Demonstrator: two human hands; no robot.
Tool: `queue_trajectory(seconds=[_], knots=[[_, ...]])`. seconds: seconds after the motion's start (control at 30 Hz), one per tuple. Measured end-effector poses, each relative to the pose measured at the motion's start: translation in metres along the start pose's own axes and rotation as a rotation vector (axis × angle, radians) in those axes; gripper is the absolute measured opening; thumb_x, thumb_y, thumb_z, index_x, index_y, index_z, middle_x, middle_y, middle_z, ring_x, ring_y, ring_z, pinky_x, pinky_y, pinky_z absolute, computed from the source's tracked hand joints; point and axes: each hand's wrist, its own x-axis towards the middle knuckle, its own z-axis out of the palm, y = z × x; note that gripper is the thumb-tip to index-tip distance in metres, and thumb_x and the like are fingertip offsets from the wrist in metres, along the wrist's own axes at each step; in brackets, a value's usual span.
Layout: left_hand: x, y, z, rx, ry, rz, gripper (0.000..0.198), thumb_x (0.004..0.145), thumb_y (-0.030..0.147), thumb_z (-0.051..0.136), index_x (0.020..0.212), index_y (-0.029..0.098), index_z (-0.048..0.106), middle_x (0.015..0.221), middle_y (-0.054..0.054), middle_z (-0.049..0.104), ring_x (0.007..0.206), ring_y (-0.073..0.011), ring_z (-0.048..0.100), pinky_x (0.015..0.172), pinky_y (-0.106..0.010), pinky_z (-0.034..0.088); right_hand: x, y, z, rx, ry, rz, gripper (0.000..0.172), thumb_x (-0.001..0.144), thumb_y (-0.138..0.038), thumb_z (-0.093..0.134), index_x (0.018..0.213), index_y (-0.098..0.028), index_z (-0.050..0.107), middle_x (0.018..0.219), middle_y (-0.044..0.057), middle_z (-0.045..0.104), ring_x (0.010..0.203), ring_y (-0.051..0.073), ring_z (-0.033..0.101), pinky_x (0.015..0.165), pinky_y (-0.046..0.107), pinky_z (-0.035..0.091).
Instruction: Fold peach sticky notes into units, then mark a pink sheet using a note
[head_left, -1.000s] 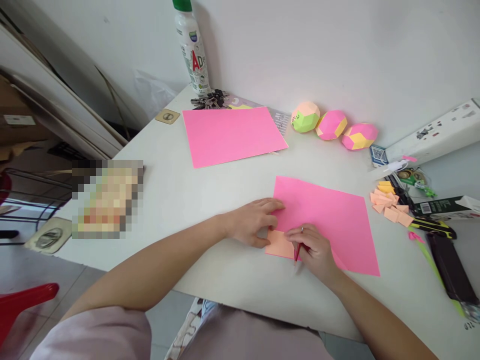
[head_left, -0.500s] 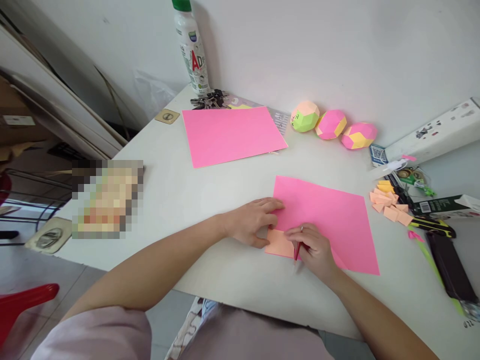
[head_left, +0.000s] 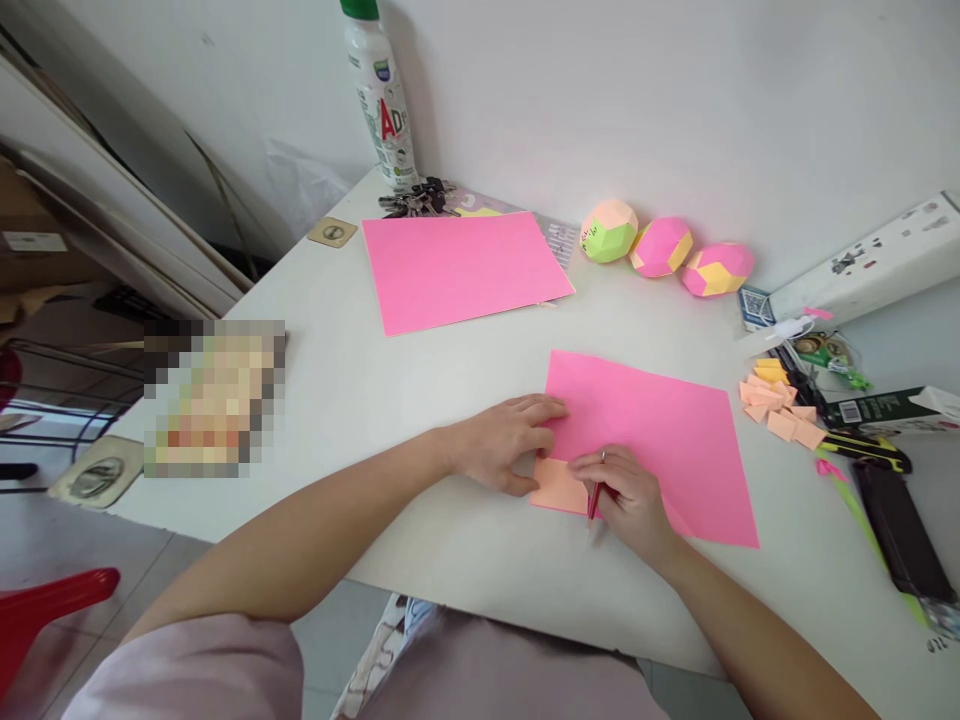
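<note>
A bright pink sheet of paper (head_left: 652, 410) lies on the white table in front of me. On its lower left corner rests a small peach paper piece (head_left: 559, 485). My left hand (head_left: 506, 442) bends over the sheet's left edge, fingers apart, with the thumb at the peach piece's left side. Fingers of my right hand (head_left: 626, 500) close around a slim red pen (head_left: 594, 500), its lower part pointing towards me near the peach piece's right edge. The pen's tip is too blurred to make out.
Another pink sheet (head_left: 465, 270) lies farther back, near keys (head_left: 420, 198) and a white bottle (head_left: 381, 110). Paper balls (head_left: 661, 247) line the wall. Peach paper pieces (head_left: 780, 410), a cutter (head_left: 870, 450) and a black case (head_left: 904, 530) are at right.
Nothing on the table has visibly moved. Both hands keep their places, and the whole view has shifted very slightly.
</note>
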Motion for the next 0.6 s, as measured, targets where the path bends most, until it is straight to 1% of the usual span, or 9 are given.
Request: queue_trajectory(seconds=[0.2, 0.43, 0.6], knots=[[-0.0003, -0.0008, 0.0004, -0.002, -0.004, -0.004, 0.025, 0.067, 0.028, 0.073, 0.084, 0.015, 0.062, 0.139, -0.018, 0.041, 0.132, -0.0356, 0.034, 0.109, -0.046, 0.031, 0.0006, -0.0005, 0.0001, -0.002, -0.003, -0.004, 0.037, 0.080, 0.004, 0.044, 0.089, -0.025, 0.066, 0.083, 0.002, 0.072, 0.072, 0.019, 0.061, 0.068, 0.037, 0.049], [-0.0005, -0.0016, 0.0006, 0.001, -0.003, 0.002, 0.025, 0.067, 0.028, 0.073, 0.085, 0.015, 0.062, 0.138, -0.018, 0.042, 0.132, -0.0352, 0.034, 0.108, -0.047, 0.032, -0.0001, -0.0004, -0.0003, -0.004, -0.006, 0.008, 0.038, 0.079, 0.003, 0.044, 0.089, -0.025, 0.067, 0.084, 0.002, 0.072, 0.075, 0.019, 0.061, 0.069, 0.038, 0.050], [-0.0001, -0.0002, -0.0004, 0.005, -0.007, 0.007, 0.024, 0.066, 0.028, 0.073, 0.084, 0.016, 0.061, 0.137, -0.019, 0.042, 0.132, -0.0354, 0.035, 0.108, -0.047, 0.032, -0.0002, -0.0001, -0.0001, -0.011, -0.002, 0.007, 0.038, 0.079, 0.003, 0.043, 0.088, -0.025, 0.067, 0.083, 0.002, 0.073, 0.072, 0.019, 0.061, 0.068, 0.038, 0.050]])
